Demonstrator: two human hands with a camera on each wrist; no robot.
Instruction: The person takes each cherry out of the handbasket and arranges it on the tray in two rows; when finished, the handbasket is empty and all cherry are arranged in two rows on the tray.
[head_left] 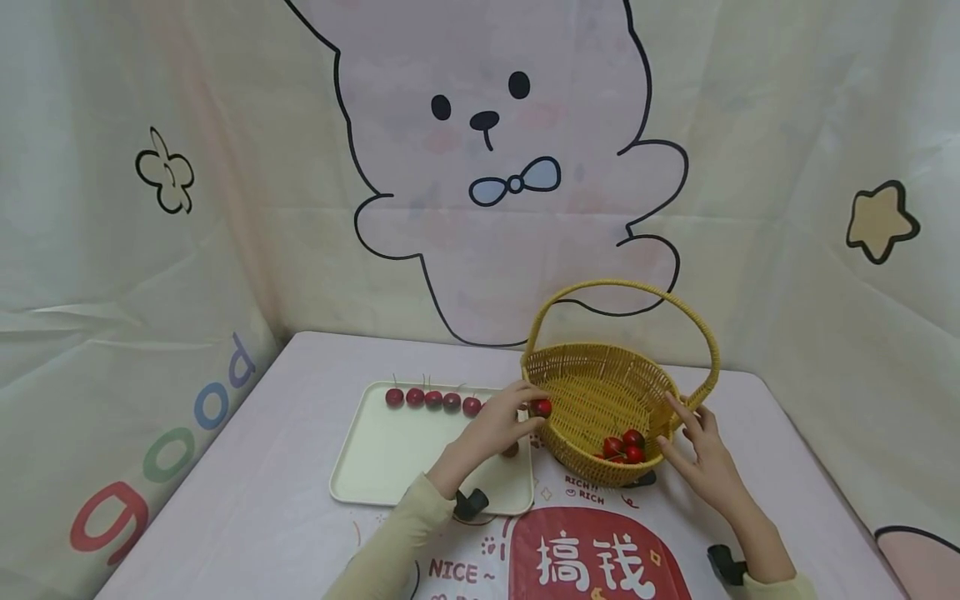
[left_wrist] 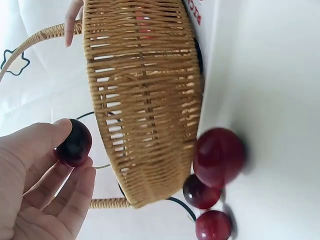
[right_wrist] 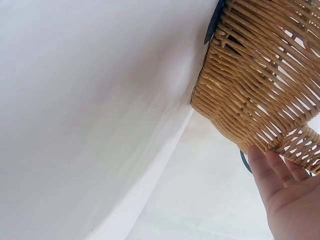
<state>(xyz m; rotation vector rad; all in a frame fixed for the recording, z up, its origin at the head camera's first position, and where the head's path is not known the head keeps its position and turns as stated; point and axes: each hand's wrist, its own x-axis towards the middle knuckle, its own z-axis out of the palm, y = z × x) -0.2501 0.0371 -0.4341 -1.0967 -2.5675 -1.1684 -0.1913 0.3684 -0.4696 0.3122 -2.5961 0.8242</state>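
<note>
My left hand (head_left: pixel 497 423) pinches a dark red cherry (head_left: pixel 542 407) between thumb and fingertips, just at the left rim of the yellow wicker basket (head_left: pixel 592 375). The left wrist view shows this cherry beside the basket's woven wall. At the basket's right side, my right hand (head_left: pixel 714 468) holds the rim near the foot of the handle (head_left: pixel 622 284). Several cherries (head_left: pixel 633 455) lie in the near part of the basket. On a cream tray (head_left: pixel 367 475) to the left, more cherries (head_left: pixel 433 400) form a row along the far edge; my left forearm and hand cover part of the tray.
The tray and basket stand on a white table (head_left: pixel 247 500) whose cover carries a red printed patch (head_left: pixel 600 554) at the near middle. A cloth backdrop (head_left: pixel 495 250) with a drawn bear rises behind the table's far edge. Cloth hangs on both sides too.
</note>
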